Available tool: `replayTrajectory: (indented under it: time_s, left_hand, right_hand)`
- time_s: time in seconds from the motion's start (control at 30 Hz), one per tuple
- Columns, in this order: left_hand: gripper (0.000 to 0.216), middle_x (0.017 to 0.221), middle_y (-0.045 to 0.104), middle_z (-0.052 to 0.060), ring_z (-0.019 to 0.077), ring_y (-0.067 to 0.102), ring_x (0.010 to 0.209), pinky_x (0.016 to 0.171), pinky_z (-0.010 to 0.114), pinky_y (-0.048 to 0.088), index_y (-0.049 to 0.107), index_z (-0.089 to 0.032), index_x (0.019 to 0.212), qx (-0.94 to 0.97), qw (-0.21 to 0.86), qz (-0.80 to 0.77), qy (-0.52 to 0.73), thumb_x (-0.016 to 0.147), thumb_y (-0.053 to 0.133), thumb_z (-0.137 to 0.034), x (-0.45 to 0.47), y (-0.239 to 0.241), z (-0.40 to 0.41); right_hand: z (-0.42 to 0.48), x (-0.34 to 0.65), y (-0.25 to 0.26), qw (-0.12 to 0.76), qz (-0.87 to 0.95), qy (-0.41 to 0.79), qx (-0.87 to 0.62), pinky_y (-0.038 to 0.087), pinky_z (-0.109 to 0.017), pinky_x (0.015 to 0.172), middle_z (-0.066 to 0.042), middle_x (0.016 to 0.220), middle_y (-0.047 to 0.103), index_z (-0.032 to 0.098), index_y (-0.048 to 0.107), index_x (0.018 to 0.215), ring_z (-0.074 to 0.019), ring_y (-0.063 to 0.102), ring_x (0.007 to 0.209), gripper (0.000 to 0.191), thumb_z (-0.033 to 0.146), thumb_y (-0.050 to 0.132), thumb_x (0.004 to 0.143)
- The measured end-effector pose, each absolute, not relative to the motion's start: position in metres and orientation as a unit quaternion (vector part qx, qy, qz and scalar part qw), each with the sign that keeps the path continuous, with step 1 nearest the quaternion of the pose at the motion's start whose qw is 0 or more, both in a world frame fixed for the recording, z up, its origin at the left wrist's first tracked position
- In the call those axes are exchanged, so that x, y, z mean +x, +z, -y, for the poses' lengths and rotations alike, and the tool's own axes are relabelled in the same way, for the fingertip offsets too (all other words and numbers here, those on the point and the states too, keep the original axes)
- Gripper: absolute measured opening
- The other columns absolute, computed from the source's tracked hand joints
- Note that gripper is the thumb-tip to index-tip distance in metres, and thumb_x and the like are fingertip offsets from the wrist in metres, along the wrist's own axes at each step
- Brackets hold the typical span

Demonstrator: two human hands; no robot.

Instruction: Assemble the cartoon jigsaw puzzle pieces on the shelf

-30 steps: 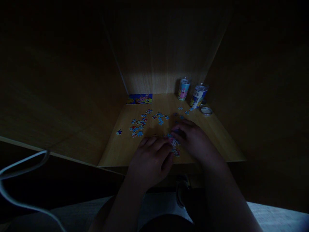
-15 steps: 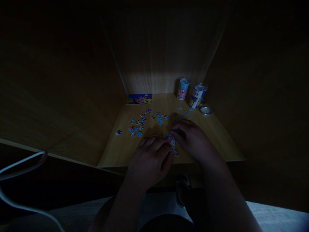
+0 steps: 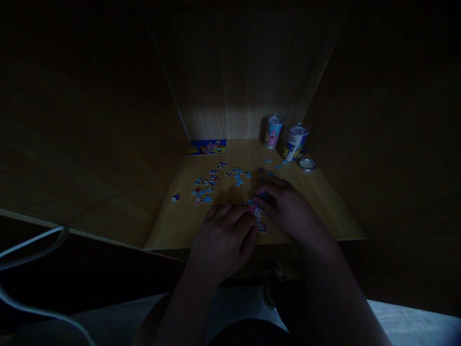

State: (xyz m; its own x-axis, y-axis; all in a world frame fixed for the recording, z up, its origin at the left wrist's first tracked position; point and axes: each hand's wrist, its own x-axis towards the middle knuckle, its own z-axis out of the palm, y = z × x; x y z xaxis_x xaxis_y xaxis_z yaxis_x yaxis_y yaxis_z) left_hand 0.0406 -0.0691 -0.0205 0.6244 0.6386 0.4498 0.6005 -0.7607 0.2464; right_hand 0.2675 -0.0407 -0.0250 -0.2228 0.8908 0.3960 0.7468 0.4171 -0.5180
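- Pink-and-blue puzzle patch (image 3: 260,220) sits near the front edge of the wooden board (image 3: 173,226), between your hands.
- Barely anything changes from a second ago: both hands stay put, so you're still busy on that same patch.
- Your left hand (image 3: 224,235) curls over its left side; can't tell if it grips anything.
- Your right hand (image 3: 288,204) makes a narrow pinch at the far side; too dark to tell what's in it, if anything.
- One can (image 3: 273,133) shows a pink cartoon figure, looks like Patrick; the other can's white label (image 3: 294,140) is unreadable.
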Motion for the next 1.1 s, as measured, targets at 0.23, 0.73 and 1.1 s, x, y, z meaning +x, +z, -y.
replayTrajectory:
  time_s: [0.23,0.73,1.1]
  left_hand:
    - [0.013,0.122,0.079,0.005,0.0277,0.070,0.110,0.100,0.051,0.056,0.074,-0.022,0.115,0.897,0.037,-0.351,0.266,0.106,0.065,-0.022,0.0418,-0.0203,0.0688]
    - [0.014,0.121,0.080,0.005,0.0274,0.071,0.110,0.100,0.051,0.057,0.075,-0.023,0.116,0.895,0.039,-0.359,0.260,0.105,0.066,-0.022,0.0425,-0.0203,0.0681]
    - [0.014,0.121,0.080,0.006,0.0280,0.071,0.110,0.099,0.052,0.057,0.074,-0.023,0.115,0.894,0.035,-0.361,0.262,0.105,0.065,-0.021,0.0430,-0.0206,0.0683]
  right_hand:
    - [0.0414,0.2669,-0.0231,0.329,0.774,0.111,-0.530,0.054,-0.040,0.092,-0.005,0.103,0.078,0.023,0.075,0.101,-0.0255,0.072,0.102,0.006,0.018,0.077,0.101]
    - [0.0404,0.2675,-0.0247,0.332,0.775,0.110,-0.527,0.056,-0.042,0.093,-0.006,0.104,0.078,0.024,0.076,0.102,-0.0263,0.072,0.103,0.008,0.017,0.071,0.102]
    - [0.0414,0.2667,-0.0229,0.336,0.771,0.103,-0.531,0.056,-0.040,0.092,-0.005,0.104,0.077,0.025,0.075,0.100,-0.0254,0.073,0.101,0.011,0.014,0.071,0.101]
